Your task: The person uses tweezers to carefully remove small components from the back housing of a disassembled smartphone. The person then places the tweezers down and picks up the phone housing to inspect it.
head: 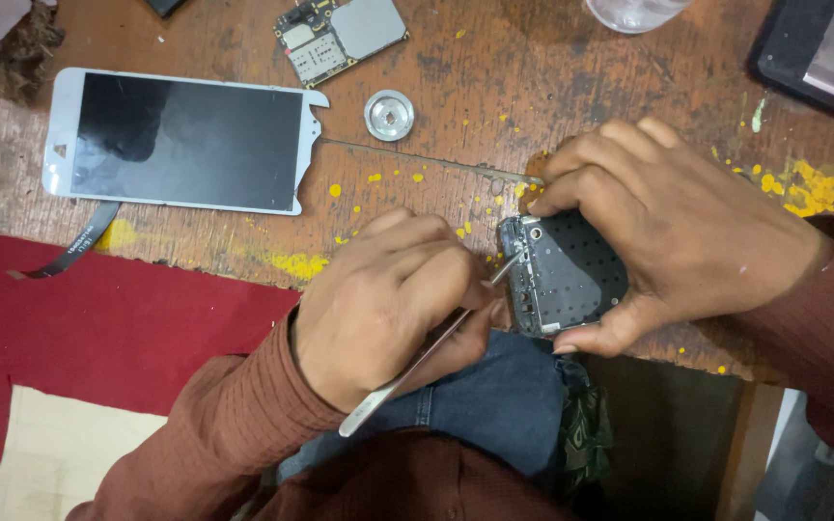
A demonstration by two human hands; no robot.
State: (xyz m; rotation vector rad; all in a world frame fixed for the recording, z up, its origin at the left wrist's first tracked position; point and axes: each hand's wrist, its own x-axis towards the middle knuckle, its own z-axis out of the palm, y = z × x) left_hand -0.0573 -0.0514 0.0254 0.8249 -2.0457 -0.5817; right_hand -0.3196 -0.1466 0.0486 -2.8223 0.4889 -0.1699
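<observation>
Grey perforated phone frame (571,275) sits in the right hand's (668,227) grip; left hand (388,299) pinches tweezers (427,352).

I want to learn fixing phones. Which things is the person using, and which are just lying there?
In use: tweezers in left hand; phone frame in right hand.

Lying about: screen, circuit board, metal disc, glass, red cloth.

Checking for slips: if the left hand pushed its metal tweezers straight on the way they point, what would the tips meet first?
The left hand aims the slim metal tweezers up-right; their tips already seem to touch the dark phone frame's edge, gripped by the right hand. Depth unclear.
</observation>
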